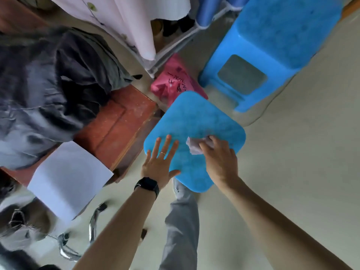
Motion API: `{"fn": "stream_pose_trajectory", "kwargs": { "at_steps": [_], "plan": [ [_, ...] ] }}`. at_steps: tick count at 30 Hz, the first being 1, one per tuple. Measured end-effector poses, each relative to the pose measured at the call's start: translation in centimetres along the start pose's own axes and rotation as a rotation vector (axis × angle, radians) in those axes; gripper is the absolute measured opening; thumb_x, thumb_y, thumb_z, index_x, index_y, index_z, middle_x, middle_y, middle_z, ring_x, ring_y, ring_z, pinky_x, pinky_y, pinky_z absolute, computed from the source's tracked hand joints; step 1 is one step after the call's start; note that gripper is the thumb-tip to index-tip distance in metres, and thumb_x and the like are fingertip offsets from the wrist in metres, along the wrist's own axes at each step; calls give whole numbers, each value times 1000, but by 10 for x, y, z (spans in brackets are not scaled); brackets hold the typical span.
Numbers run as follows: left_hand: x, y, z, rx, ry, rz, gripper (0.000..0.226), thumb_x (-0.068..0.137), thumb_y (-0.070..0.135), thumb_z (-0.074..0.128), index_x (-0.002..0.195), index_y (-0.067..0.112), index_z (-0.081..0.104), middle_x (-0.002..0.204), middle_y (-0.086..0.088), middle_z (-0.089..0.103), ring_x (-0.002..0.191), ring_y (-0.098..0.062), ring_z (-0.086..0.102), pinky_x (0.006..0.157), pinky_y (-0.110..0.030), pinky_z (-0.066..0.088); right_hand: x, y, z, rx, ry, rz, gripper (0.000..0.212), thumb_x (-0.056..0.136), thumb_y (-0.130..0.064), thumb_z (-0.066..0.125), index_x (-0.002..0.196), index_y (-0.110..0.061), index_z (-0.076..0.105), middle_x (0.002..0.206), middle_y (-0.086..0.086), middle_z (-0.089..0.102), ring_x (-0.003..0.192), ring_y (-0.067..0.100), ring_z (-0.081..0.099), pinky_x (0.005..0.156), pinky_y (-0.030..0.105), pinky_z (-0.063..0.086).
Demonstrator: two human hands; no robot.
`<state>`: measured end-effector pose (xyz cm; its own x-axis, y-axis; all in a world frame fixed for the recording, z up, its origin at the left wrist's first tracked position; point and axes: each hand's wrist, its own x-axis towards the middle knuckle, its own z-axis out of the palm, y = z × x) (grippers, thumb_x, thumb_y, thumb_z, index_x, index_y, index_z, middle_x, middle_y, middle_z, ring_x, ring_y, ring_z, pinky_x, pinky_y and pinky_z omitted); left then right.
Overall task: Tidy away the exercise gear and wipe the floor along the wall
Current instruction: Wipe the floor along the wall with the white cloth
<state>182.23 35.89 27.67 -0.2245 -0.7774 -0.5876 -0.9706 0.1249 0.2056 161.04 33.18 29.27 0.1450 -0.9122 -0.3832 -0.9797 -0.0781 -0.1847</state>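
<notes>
The right hand (220, 158) clenches a crumpled wiping cloth (194, 146), pale lilac and soft-looking, bunched into a wad under curled fingers and pressed against the seat of the near stool (194, 117). The left hand (157, 162) holds nothing: it lies flat on the seat's left edge, fingers straight and fanned, thumb out along the rim. It has a thin ring (162, 153) on one finger and a black smartwatch (147, 185) at the wrist.

The seat is a bright blue moulded plastic square with rounded corners and a faintly mottled, matt surface. Beyond it, to the right, stands a taller blue stool (272, 45) of the same plastic, with a rounded rectangular cut-out in its side. Both stand on a smooth, pale greenish floor (302, 143).

Between the two stools lies a crinkled pink plastic bag (171, 84) with black handwriting on it. Left of the near stool is a reddish-brown wooden cabinet (120, 121) with panelled, scuffed faces. Rumpled grey garments (48, 84) are heaped on it, and a white sheet of paper (66, 178) with a crease hangs over its near edge. A pale pink buttoned shirt (126, 20) hangs at the top. Below the seat a grey trouser leg (181, 221) shows.
</notes>
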Motion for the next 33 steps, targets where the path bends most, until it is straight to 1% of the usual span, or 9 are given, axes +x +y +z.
{"fn": "stream_pose_trajectory", "kwargs": {
  "at_steps": [4, 6, 8, 10, 13, 19, 23, 30, 33],
  "plan": [
    [1, 32, -31, 172, -235, -143, 91, 100, 44, 50, 153, 28, -23, 158, 1, -31, 152, -32, -11, 119, -49, 19, -61, 22, -14, 246, -390, 224, 25, 92, -20, 52, 117, -25, 51, 117, 3, 52, 103, 34, 57, 70, 35, 43],
    [4, 58, -56, 307, -359, -204, 70, 104, 24, 38, 158, 19, -6, 165, -9, -12, 152, -35, 5, 119, -47, 20, -98, 46, -34, 496, -498, 310, 16, 93, -28, 48, 108, -23, 52, 106, 6, 64, 99, 32, 62, 74, 34, 48],
    [0, 95, -81, 444, -456, -170, 54, 101, 24, 39, 153, 16, 29, 160, -11, 27, 148, -35, 19, 119, -47, 19, -144, 78, -66, 689, -468, 399, 10, 95, -32, 48, 103, -27, 52, 95, 2, 72, 88, 23, 65, 70, 29, 47],
    [-12, 147, -99, 518, -459, -85, 42, 97, 29, 43, 138, 19, 49, 144, -7, 49, 139, -31, 33, 114, -46, 26, -196, 116, -101, 833, -357, 498, 13, 96, -35, 51, 106, -28, 56, 94, -5, 73, 86, 16, 67, 70, 26, 47],
    [-46, 255, -117, 388, -349, 32, 38, 99, 32, 40, 134, 19, 50, 136, -7, 55, 128, -29, 46, 102, -40, 39, -282, 180, -149, 1012, -150, 621, 14, 94, -35, 58, 107, -31, 63, 95, -14, 71, 81, 6, 67, 65, 20, 47],
    [-169, 521, -133, -222, -248, 381, 35, 102, 43, 45, 130, 27, 58, 127, 7, 64, 118, -14, 59, 95, -25, 43, -471, 307, -224, 1252, 203, 724, 17, 92, -37, 63, 109, -38, 64, 99, -12, 74, 77, 10, 71, 66, 28, 52],
    [-277, 683, -141, -473, -464, 607, 28, 94, 57, 55, 112, 39, 66, 110, 22, 68, 104, 1, 64, 85, -13, 44, -605, 364, -261, 1317, 458, 806, 15, 90, -36, 63, 102, -44, 65, 91, -15, 74, 71, 12, 71, 64, 30, 54],
    [-385, 875, -117, -113, -550, 991, 15, 88, 36, 69, 102, 36, 68, 78, 9, 71, 69, -2, 63, 65, -15, 47, -777, 424, -258, 1443, 817, 1013, 59, 78, -34, 82, 126, -44, 50, 111, -14, 64, 92, 7, 67, 72, 23, 53],
    [-405, 924, -91, 27, -575, 1064, 14, 90, 29, 65, 102, 34, 70, 78, 8, 68, 64, 0, 57, 60, -13, 43, -825, 436, -245, 1551, 919, 1073, 25, 77, -30, 84, 94, -36, 66, 94, -4, 67, 76, 10, 64, 68, 25, 50]
  ]
}}
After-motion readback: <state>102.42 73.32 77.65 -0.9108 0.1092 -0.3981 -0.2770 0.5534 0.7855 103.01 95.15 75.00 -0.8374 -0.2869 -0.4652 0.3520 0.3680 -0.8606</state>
